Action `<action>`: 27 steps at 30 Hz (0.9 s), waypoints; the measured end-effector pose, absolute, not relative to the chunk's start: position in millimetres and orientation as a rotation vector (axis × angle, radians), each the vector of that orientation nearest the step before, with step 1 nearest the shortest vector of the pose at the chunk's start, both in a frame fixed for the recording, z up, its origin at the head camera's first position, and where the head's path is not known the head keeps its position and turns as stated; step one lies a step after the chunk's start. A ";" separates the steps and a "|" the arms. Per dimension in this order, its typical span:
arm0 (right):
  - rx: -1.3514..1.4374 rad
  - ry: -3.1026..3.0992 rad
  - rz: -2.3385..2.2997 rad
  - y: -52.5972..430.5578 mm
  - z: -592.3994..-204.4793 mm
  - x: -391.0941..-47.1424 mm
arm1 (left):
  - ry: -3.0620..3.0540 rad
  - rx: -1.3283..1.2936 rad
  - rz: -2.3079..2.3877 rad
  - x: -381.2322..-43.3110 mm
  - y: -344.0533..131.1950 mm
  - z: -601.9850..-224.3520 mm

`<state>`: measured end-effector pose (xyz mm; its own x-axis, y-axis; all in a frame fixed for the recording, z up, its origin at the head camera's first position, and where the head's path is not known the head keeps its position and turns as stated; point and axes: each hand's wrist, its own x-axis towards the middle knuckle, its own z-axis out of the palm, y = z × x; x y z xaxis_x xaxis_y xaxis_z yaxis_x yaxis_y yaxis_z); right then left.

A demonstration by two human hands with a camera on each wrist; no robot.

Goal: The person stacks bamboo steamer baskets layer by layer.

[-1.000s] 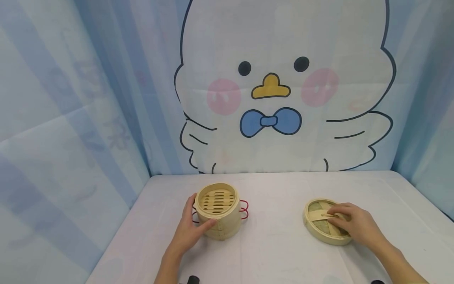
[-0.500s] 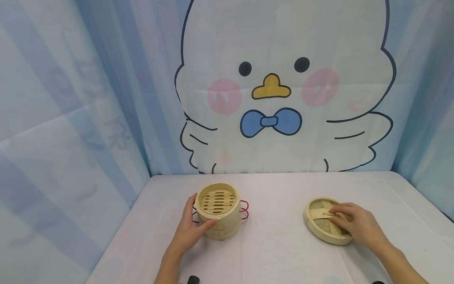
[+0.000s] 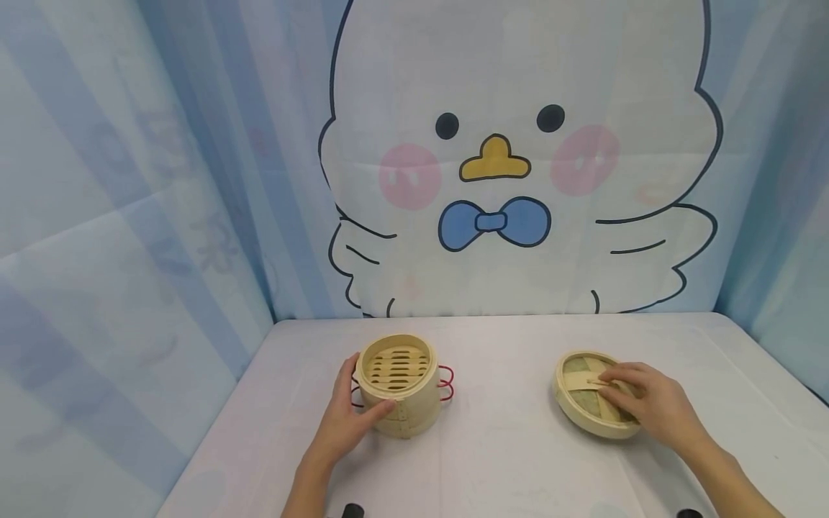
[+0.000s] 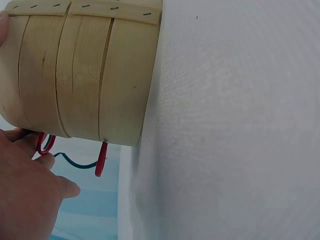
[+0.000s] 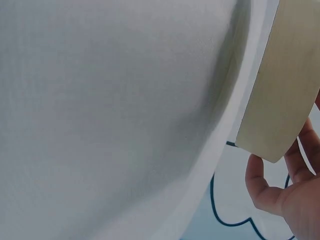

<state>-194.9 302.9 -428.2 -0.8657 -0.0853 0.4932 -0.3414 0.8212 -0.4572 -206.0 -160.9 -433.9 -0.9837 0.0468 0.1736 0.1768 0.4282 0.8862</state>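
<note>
Left hand [image 3: 346, 424]: wrapped round the side of the steamer [image 3: 409, 411]
Right hand [image 3: 657, 403]: got the lid [image 3: 586, 404] pinched, just off the table [image 3: 505, 439]

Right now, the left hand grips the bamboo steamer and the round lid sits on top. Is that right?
The round lid isn't on top: the head view shows it held by the right hand, apart from the bamboo steamer, which the left hand grips.
</note>
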 end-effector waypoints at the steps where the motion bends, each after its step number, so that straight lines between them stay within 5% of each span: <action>1: 0.314 -2.547 0.769 302.1 -427.4 -195.1 | -2.553 -0.198 -1.606 -205.8 -160.8 -433.6; 27: 0.289 -2.444 0.814 282.4 -411.4 -199.2 | -2.548 -0.197 -1.619 -207.3 -160.8 -433.6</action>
